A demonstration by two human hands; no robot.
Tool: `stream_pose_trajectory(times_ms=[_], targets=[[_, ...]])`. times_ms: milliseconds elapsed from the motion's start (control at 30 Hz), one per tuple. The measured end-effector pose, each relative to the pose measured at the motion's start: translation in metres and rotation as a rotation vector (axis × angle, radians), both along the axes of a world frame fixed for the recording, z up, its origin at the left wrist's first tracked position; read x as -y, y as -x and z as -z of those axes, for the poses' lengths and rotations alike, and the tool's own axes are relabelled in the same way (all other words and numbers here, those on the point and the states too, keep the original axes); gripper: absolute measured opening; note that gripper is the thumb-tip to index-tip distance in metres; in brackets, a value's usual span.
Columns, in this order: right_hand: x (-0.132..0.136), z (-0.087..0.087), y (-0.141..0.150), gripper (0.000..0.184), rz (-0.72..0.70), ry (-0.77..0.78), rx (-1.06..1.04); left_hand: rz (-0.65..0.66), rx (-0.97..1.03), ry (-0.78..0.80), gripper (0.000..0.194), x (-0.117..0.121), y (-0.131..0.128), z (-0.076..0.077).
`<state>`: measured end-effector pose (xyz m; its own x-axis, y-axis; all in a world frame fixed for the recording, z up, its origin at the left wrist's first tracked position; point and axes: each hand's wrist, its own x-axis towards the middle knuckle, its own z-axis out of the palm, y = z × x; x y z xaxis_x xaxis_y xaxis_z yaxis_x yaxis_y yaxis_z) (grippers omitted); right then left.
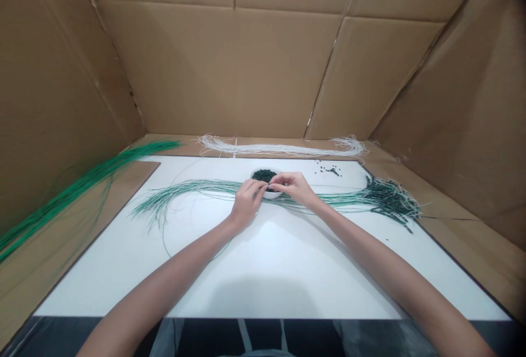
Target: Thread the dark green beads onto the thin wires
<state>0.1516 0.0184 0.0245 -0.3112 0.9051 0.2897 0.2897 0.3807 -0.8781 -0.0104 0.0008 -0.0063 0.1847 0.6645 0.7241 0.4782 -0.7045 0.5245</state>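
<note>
My left hand and my right hand meet fingertip to fingertip just in front of a small white bowl of dark beads. Both hands are closed in a pinch; the left seems to hold a thin green cord that loops down over the white board. What the right pinches is too small to make out. A bundle of green cords lies across the board under the hands, its right end strung with dark beads.
A bundle of white cords lies along the back edge. Another bundle of green cords lies on the cardboard at the left. A few loose dark beads sit right of the bowl. Cardboard walls enclose three sides.
</note>
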Motion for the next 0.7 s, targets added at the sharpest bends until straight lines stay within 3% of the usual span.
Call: stream_pose_trajectory(times_ms=[700], targets=[[-0.0005, -0.0022, -0.0008, 0.023, 0.020, 0.060, -0.085, -0.018, 0.037, 0.026, 0.015, 0.0015, -0.0005, -0.0009]])
